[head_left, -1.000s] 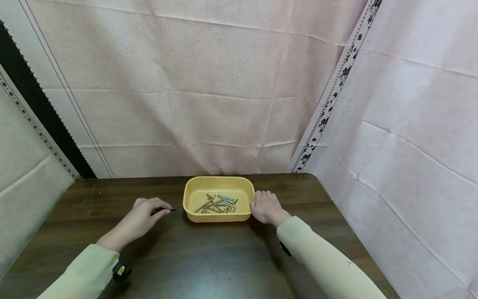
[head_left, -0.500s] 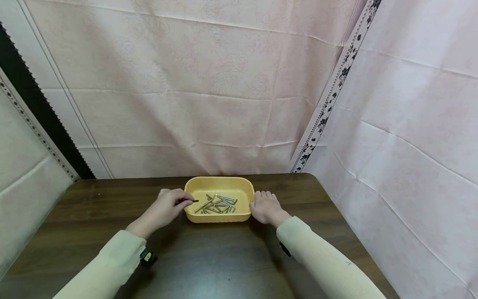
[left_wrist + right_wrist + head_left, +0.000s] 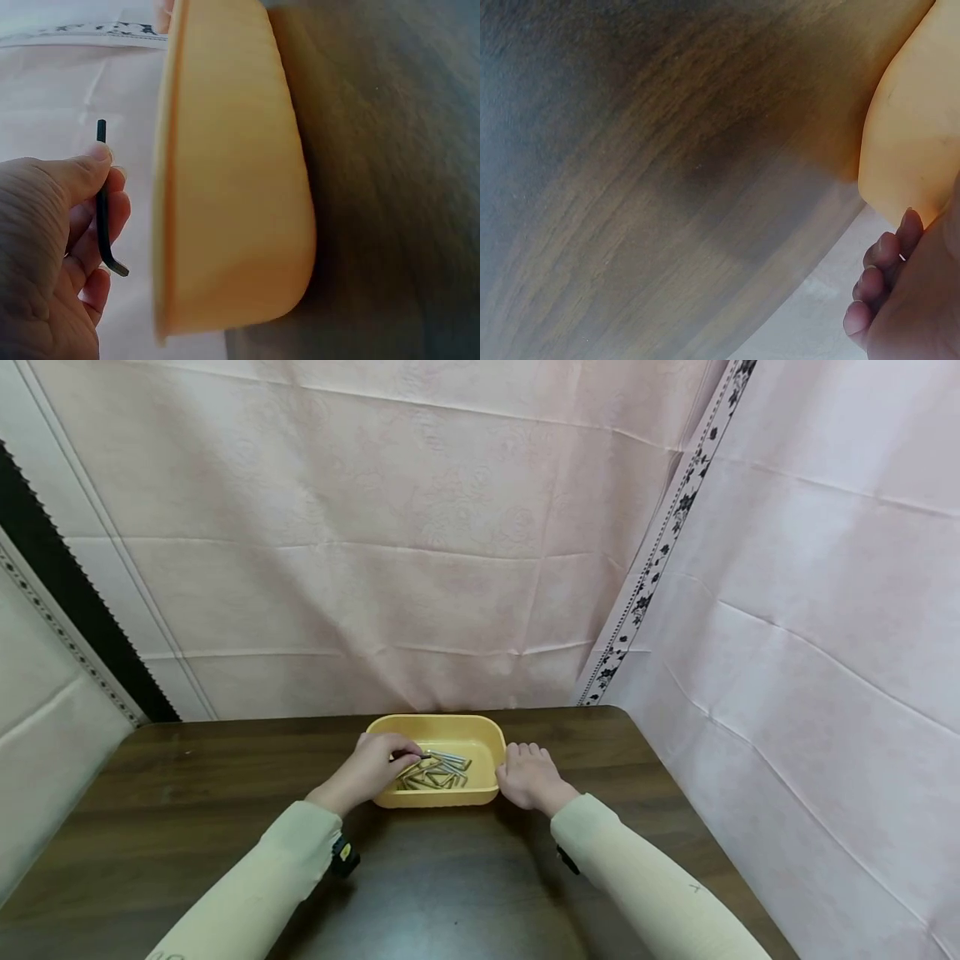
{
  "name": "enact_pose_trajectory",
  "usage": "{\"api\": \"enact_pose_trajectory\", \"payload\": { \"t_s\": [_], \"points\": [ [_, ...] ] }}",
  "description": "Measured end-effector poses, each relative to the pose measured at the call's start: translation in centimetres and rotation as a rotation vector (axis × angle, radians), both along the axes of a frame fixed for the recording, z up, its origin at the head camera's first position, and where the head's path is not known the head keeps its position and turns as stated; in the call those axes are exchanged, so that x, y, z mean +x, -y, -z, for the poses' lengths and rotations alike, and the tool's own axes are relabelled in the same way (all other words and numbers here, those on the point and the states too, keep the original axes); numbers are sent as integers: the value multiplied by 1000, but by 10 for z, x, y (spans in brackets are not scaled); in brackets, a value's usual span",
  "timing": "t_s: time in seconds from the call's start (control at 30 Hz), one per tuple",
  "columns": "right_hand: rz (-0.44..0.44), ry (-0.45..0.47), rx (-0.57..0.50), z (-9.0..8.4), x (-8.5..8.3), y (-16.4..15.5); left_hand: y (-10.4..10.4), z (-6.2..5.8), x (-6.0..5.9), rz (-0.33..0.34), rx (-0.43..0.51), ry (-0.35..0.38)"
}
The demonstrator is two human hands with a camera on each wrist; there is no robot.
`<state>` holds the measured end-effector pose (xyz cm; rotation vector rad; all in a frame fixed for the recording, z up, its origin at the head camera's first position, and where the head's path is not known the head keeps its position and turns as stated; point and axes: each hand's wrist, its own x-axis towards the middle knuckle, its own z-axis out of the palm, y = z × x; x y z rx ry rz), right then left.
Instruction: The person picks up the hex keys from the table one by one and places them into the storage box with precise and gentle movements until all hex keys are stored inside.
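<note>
My left hand pinches a black hex key between thumb and fingers, over the left part of a yellow plastic tray. In the left wrist view, the hex key's short bent end points down and its long arm rises past the thumb. Inside the tray lies a loose pile of several thin metal pieces, silvery and brass-toned, some L-shaped; the left hand hides part of it. My right hand holds the tray's right end. The right wrist view shows its fingers curled by the outer wall; the thumb is hidden there.
The tray stands near the back edge of a dark wooden table. Pale patterned cloth hangs behind the table and along both sides. A small black device sits on the left wrist.
My left hand has moved right with the black hex key, from beside the tray to over its left part. The right hand stays at the tray's right end.
</note>
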<state>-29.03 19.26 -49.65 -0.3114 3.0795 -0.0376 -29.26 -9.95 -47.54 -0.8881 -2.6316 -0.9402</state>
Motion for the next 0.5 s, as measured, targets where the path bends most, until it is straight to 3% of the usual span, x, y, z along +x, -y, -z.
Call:
{"api": "enact_pose_trajectory", "payload": {
  "t_s": [0.3,0.5],
  "points": [
    [-16,7,2,-1,2,2,-9,17,-10,-33,-22,128],
    [-12,5,24,-4,2,1,-12,20,-12,-35,-46,130]
  ]
}}
